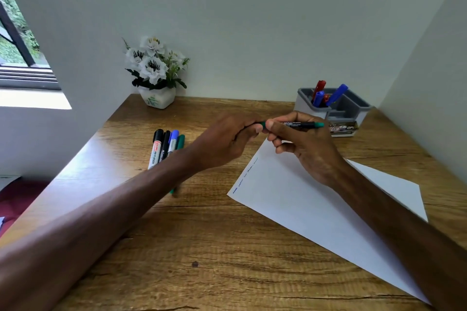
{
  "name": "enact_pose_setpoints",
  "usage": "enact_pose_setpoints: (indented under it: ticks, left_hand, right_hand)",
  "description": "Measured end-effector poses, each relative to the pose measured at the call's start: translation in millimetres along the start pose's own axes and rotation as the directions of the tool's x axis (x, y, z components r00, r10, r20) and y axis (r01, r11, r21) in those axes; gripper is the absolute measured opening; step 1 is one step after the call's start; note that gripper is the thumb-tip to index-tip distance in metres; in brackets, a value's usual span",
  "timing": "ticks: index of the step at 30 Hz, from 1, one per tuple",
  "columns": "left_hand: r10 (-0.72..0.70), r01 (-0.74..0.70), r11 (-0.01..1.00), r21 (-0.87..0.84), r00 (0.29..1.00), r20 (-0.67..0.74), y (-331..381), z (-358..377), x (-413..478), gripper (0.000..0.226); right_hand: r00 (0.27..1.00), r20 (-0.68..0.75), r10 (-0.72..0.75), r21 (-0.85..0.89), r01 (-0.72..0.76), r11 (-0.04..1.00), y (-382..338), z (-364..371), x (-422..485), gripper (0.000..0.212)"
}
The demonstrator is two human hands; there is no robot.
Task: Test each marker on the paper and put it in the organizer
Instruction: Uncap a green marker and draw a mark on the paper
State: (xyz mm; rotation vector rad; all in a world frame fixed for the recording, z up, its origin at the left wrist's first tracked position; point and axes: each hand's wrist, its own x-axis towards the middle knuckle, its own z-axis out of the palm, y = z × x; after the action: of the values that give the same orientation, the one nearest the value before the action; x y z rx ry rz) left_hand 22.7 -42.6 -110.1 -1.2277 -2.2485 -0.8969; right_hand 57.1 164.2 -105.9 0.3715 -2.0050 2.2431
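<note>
Head view: both hands meet over the far corner of the paper (290, 197), sharing one green marker (300, 124). The left hand (227, 141) is curled round its left end; the right hand (303, 144) pinches the barrel with thumb and fingers. At the back right, the grey organizer (353, 108) holds red and blue markers (338, 92), tilted in its left compartment. Four more markers (164, 146) lie on the surface (202, 247).

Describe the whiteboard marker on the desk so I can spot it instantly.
From the flower pot at the back of the desk, look toward the near edge to the row of loose markers. The whiteboard marker is the leftmost: black cap, white barrel, and the only red label in the row.
</note>
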Motion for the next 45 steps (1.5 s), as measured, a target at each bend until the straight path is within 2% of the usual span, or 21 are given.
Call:
enact_pose_setpoints:
  ticks: [2, 5, 7, 8, 10, 13, 16, 19, 21, 23, 25, 27, 30, 33, 37, 41, 43, 45]
  left_hand:
    - [0.003, -0.003, 1.0, -0.005, 1.0, 0.012, 0.0, 0.5, 0.9, 0.023]
    - [-0.049, 0.052, 0.998, -0.047, 0.997, 0.063, -6.3, 0.7, 1.0, 0.024]
    - [-0.186, 0.191, 0.969, -0.155, 0.981, 0.046, -9.4, 0.6, 1.7, 0.019]
    - [-0.275, 0.268, 0.932, -0.245, 0.961, 0.006, -11.1, -0.6, 1.3, 0.014]
    - [-0.403, 0.332, 0.825, -0.457, 0.913, -0.064, -13.6, -4.4, 1.9, 0.008]
    - [-0.484, 0.316, 0.702, -0.638, 0.869, -0.102, -12.4, -6.8, 3.6, 0.01]
    - [-0.479, 0.277, 0.662, -0.696, 0.871, -0.109, -4.9, -1.6, 6.6, 0.007]
    - [-0.45, 0.269, 0.677, -0.685, 0.888, -0.096, 0.3, 4.1, 7.2, 0.017]
    - [-0.465, 0.315, 0.682, -0.66, 0.883, -0.058, -1.6, 8.7, 3.4, 0.026]
    - [-0.49, 0.399, 0.699, -0.593, 0.872, 0.008, -5.9, 15.0, -1.8, 0.026]
    - [-0.487, 0.47, 0.747, -0.469, 0.868, 0.094, -9.7, 21.9, -4.9, 0.023]
    - [-0.43, 0.459, 0.823, -0.335, 0.889, 0.16, -9.2, 26.0, -5.2, 0.027]
    - [-0.371, 0.409, 0.886, -0.219, 0.908, 0.193, -6.5, 28.9, -5.1, 0.03]
    - [-0.35, 0.381, 0.913, -0.144, 0.915, 0.2, -6.6, 31.9, -5.6, 0.031]
    - [-0.347, 0.378, 0.916, -0.138, 0.916, 0.203, -6.3, 33.6, -5.8, 0.031]
    - [-0.343, 0.375, 0.917, -0.136, 0.915, 0.211, -7.2, 33.6, -5.9, 0.03]
    - [-0.335, 0.368, 0.919, -0.143, 0.918, 0.213, -7.4, 33.3, -5.7, 0.029]
    - [-0.333, 0.368, 0.917, -0.153, 0.919, 0.213, -7.4, 33.4, -5.8, 0.03]
  right_hand:
    - [1.0, 0.003, 0.008, -0.009, -0.008, 1.0, -1.2, -1.6, 0.0, 0.035]
    - [1.0, 0.021, 0.006, -0.058, -0.004, 0.998, -3.1, -5.8, 0.3, 0.032]
    - [0.999, 0.036, -0.014, -0.094, 0.018, 0.995, -5.7, -9.2, 1.6, 0.028]
    - [0.999, 0.039, -0.018, -0.098, 0.022, 0.995, -6.1, -10.2, 2.2, 0.028]
    - [0.999, 0.037, -0.021, -0.124, 0.025, 0.992, -6.0, -12.3, 2.8, 0.027]
    - [0.996, 0.052, -0.072, -0.344, 0.085, 0.935, -0.6, -11.8, 5.0, 0.027]
    - [0.978, 0.069, -0.197, -0.656, 0.193, 0.73, 4.7, -10.3, 9.0, 0.028]
    - [0.944, 0.123, -0.307, -0.783, 0.283, 0.555, -3.3, -12.5, 10.3, 0.026]
    - [0.918, 0.091, -0.386, -0.792, 0.302, 0.531, -14.6, -15.8, 10.6, 0.022]
    - [0.89, 0.009, -0.457, -0.768, 0.298, 0.566, -29.6, -18.4, 10.5, 0.027]
    - [0.852, -0.084, -0.517, -0.737, 0.296, 0.607, -44.9, -21.9, 9.8, 0.05]
    - [0.818, -0.131, -0.56, -0.719, 0.31, 0.621, -56.3, -27.4, 8.4, 0.075]
    - [0.782, -0.132, -0.609, -0.71, 0.354, 0.609, -66.1, -33.5, 5.3, 0.092]
    - [0.731, -0.141, -0.668, -0.728, 0.381, 0.57, -70.2, -38.8, 5.5, 0.087]
    - [0.617, -0.2, -0.761, -0.739, 0.415, 0.531, -76.1, -44.1, 3.9, 0.078]
    - [0.536, -0.23, -0.812, -0.733, 0.454, 0.507, -76.4, -46.1, 7.8, 0.071]
    - [0.533, -0.233, -0.814, -0.746, 0.439, 0.501, -73.4, -49.0, 11.3, 0.069]
    - [0.568, -0.228, -0.79, -0.763, 0.399, 0.508, -68.3, -50.9, 13.6, 0.068]
